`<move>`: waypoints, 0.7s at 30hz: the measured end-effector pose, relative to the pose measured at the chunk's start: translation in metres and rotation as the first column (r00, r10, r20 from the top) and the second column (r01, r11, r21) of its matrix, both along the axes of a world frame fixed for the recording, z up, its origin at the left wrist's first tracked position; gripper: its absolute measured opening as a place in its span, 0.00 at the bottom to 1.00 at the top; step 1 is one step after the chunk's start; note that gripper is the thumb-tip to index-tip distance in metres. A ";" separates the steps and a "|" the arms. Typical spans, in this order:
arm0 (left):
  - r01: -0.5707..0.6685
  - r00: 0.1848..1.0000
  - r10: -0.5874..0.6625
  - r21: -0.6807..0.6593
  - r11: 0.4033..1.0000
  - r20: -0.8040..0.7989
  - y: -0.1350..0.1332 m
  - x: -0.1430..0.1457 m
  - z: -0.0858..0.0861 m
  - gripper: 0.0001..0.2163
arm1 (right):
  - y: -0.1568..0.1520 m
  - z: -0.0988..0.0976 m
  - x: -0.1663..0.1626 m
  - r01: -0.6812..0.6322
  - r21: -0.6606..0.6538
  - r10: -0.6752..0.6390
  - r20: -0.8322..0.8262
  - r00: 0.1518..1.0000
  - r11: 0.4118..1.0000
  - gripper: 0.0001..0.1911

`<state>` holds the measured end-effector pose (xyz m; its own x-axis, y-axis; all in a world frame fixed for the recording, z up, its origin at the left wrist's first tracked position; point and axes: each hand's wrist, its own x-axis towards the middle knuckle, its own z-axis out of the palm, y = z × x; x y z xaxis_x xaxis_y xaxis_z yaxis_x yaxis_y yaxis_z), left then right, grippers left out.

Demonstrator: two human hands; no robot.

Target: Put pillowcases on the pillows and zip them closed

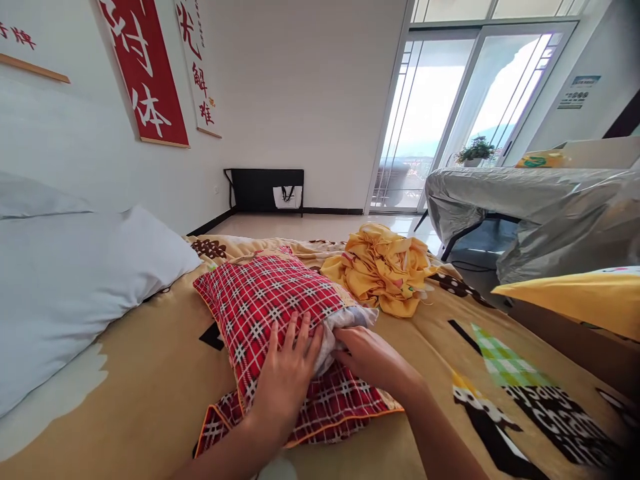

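A red plaid pillowcase (280, 293) with orange piping lies on the bed, plump over most of its length. White filling fabric of a pillow (327, 343) shows at its open end, and a loose plaid flap (333, 400) spreads beneath. My left hand (290, 367) rests on top of the case, fingers spread across the plaid beside the opening. At that opening my right hand (367, 353) has its fingers curled around the white pillow; its fingertips are partly hidden in the folds.
White pillows (100, 273) lie at left. A crumpled yellow cloth (383, 267) sits beyond the plaid case on the tan printed bedspread (410, 400). To the right are a yellow cushion (580, 300) and a table under silvery plastic (505, 190).
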<state>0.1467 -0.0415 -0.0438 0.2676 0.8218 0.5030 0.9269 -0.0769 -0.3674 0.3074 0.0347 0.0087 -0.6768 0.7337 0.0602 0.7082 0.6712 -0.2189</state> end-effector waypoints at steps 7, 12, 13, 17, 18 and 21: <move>-0.104 0.991 0.101 0.035 0.994 0.085 -0.002 -0.045 0.059 0.26 | -0.014 0.013 -0.004 -0.225 0.141 0.261 -0.345 0.902 0.964 0.12; -0.120 0.978 0.100 0.103 0.987 0.183 -0.010 -0.056 0.071 0.25 | -0.020 -0.014 -0.032 -0.328 0.110 0.342 -0.162 0.926 0.938 0.12; -0.114 0.976 0.089 0.119 0.986 0.198 -0.010 -0.058 0.072 0.25 | -0.018 -0.023 -0.038 -0.310 0.148 0.332 -0.155 0.930 0.939 0.16; -0.100 0.970 0.059 0.163 0.982 0.235 -0.007 -0.065 0.073 0.24 | -0.003 -0.055 -0.052 -0.224 0.256 0.268 -0.153 0.951 0.940 0.23; -0.099 0.970 0.056 0.171 0.980 0.238 -0.006 -0.066 0.073 0.24 | 0.000 -0.061 -0.053 -0.196 0.263 0.239 -0.146 0.960 0.945 0.23; -0.087 0.974 0.044 0.191 0.978 0.223 -0.005 -0.070 0.073 0.24 | 0.008 -0.072 -0.054 -0.066 0.245 0.092 -0.096 0.991 0.967 0.21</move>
<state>0.0767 -0.0461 0.0293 0.0835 0.7120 0.6972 0.9863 0.0406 -0.1596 0.2532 0.0423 -0.0638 -0.7122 0.6333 0.3030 0.6324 0.7661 -0.1147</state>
